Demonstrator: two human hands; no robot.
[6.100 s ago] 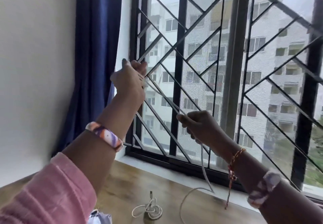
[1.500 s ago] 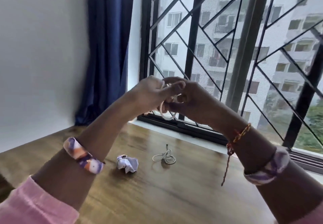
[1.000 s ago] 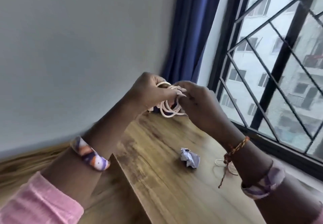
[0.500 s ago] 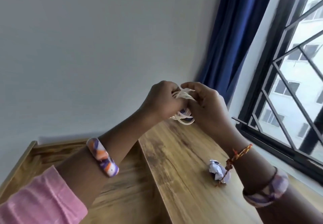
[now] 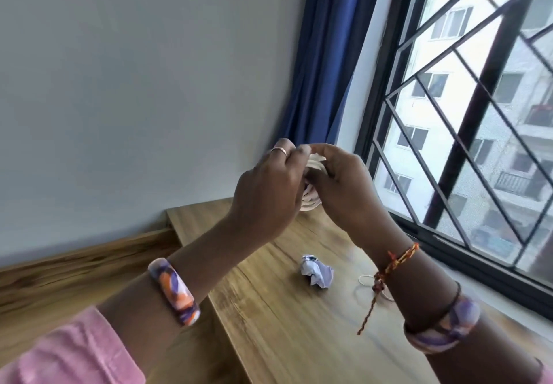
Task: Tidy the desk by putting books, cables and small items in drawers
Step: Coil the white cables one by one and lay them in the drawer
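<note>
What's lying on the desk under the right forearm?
A loose white cable lies on the desk, only its looped end showing beside the right wrist; the rest is covered by the forearm. A crumpled paper ball sits left of it, apart.

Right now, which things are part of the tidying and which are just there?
Part of the tidying:
- white cable, coiled and held by the left hand and right hand
- second cable on the desk
- crumpled paper

Just there:
- blue curtain
- window grille
</note>
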